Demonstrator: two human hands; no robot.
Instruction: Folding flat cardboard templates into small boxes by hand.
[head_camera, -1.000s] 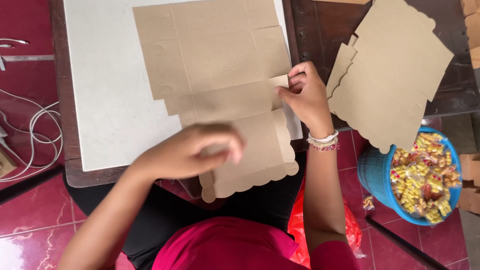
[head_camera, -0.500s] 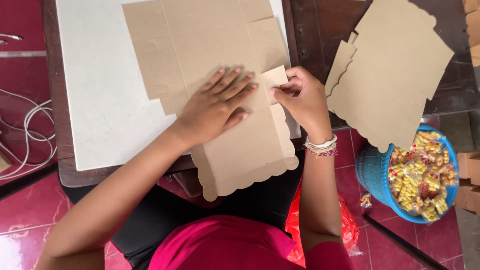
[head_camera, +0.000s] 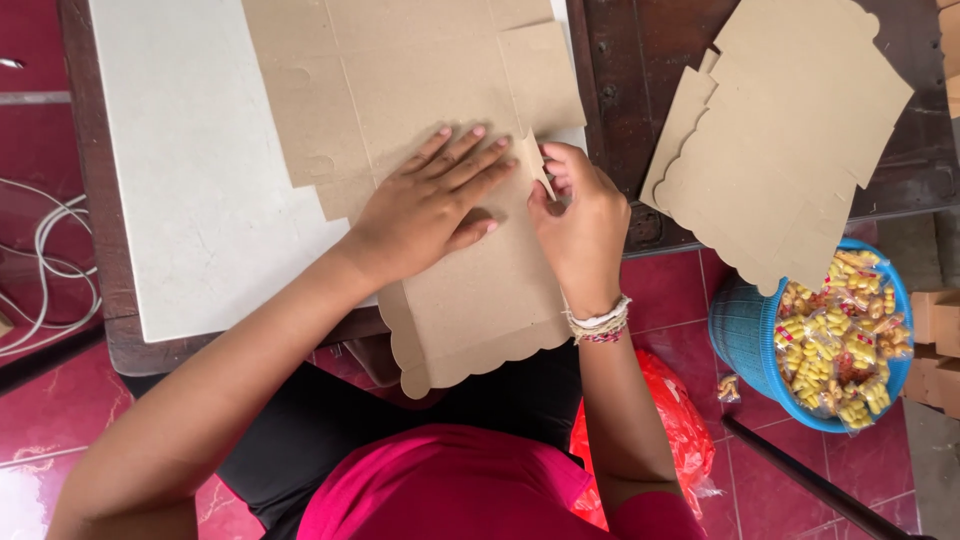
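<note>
A flat brown cardboard box blank (head_camera: 400, 90) with a scalloped near edge lies on a white board (head_camera: 180, 170) and hangs over the table's front. My left hand (head_camera: 435, 205) presses flat on the middle of the blank, fingers spread. My right hand (head_camera: 580, 215) pinches a small side flap (head_camera: 537, 160) of the blank and bends it up along its crease. A beaded bracelet sits on my right wrist.
A stack of the same scalloped cardboard blanks (head_camera: 790, 130) lies on the dark wooden table (head_camera: 620, 90) at right. A blue basket (head_camera: 750, 340) of small yellow packets stands on the red tiled floor. A red plastic bag (head_camera: 650, 430) sits by my leg. White cables (head_camera: 50, 260) lie at left.
My left hand moved from the blank's lower part up onto its middle and flattened out. The right hand went on folding the side flap.
</note>
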